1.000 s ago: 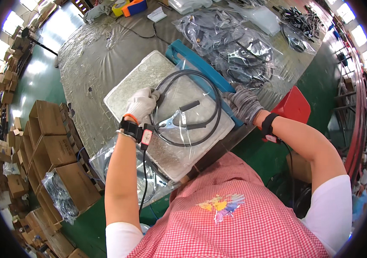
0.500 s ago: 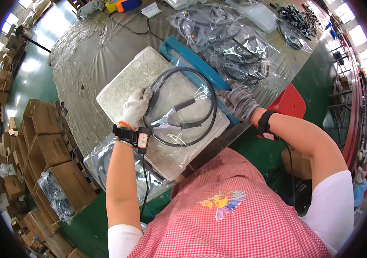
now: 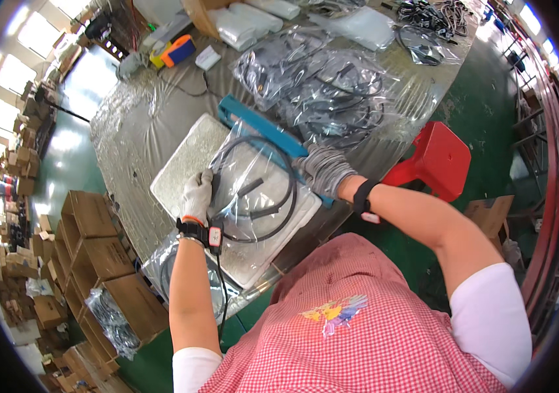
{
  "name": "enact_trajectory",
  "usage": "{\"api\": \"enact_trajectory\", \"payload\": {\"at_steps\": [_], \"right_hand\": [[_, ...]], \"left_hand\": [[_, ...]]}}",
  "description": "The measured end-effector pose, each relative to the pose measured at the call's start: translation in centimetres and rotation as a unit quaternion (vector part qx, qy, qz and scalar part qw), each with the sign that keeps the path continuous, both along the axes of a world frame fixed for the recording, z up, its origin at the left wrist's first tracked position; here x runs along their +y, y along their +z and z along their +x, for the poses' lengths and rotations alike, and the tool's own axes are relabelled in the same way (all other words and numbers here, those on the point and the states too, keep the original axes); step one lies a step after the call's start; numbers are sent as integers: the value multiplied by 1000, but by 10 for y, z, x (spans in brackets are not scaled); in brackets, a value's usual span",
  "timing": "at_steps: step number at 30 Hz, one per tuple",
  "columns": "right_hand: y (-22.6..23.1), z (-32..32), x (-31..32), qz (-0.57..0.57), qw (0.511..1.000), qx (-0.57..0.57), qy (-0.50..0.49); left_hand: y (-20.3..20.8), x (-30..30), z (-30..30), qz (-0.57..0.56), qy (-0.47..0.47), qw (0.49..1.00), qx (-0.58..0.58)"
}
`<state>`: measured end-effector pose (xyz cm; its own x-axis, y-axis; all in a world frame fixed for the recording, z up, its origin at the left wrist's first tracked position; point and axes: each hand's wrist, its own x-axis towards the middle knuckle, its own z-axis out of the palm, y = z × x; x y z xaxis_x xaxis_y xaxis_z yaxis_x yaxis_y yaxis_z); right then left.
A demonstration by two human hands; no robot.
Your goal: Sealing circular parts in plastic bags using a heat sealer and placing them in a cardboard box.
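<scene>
A clear plastic bag [image 3: 247,171] with a coiled black cable [image 3: 290,190] inside lies across a white foam block [image 3: 191,149]. Two dark sleeved handles [image 3: 250,188] show within the coil; glare blurs what joins them. My left hand [image 3: 197,195], in a white knit glove, is closed on the bag's left edge, its fingertips pinched together. Along the far right side of the foam runs a long teal bag sealer [image 3: 263,126], over the bag's far end. My right hand [image 3: 325,171], in a grey striped glove, is closed over the sealer's near end; its fingertips are partly hidden.
Several bagged cables [image 3: 332,92] are piled beyond the sealer. Another bagged cable [image 3: 168,262] lies at the table's near left corner. Flat plastic bags [image 3: 243,26] and a tape roll [image 3: 178,51] sit farther back. A red stool [image 3: 440,160] stands right, cardboard boxes [image 3: 106,259] left.
The view has shifted, showing more of the table's far end. Both hands keep their places on the bag and the sealer. Glare now covers the metal part between the handles.
</scene>
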<state>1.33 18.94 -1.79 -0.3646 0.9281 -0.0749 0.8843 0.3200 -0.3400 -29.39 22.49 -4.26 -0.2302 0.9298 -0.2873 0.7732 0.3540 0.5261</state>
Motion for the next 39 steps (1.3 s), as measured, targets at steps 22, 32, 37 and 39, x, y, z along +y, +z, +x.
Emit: {"api": "enact_trajectory", "payload": {"at_steps": [22,32,37,39], "right_hand": [[69,-222,-74,-229,861,350,289],[-117,-282,-77,-193,973,110,62],[-152,-293,-88,-76,983,128,112],[-13,-305,-116,-261,957,-19,122]], "left_hand": [[196,-191,-58,278,-194,911,236],[60,-310,-167,145,69,980,117],[16,-269,-111,84,-59,987,125],[-35,-275,-125,91,-53,965,241]]}}
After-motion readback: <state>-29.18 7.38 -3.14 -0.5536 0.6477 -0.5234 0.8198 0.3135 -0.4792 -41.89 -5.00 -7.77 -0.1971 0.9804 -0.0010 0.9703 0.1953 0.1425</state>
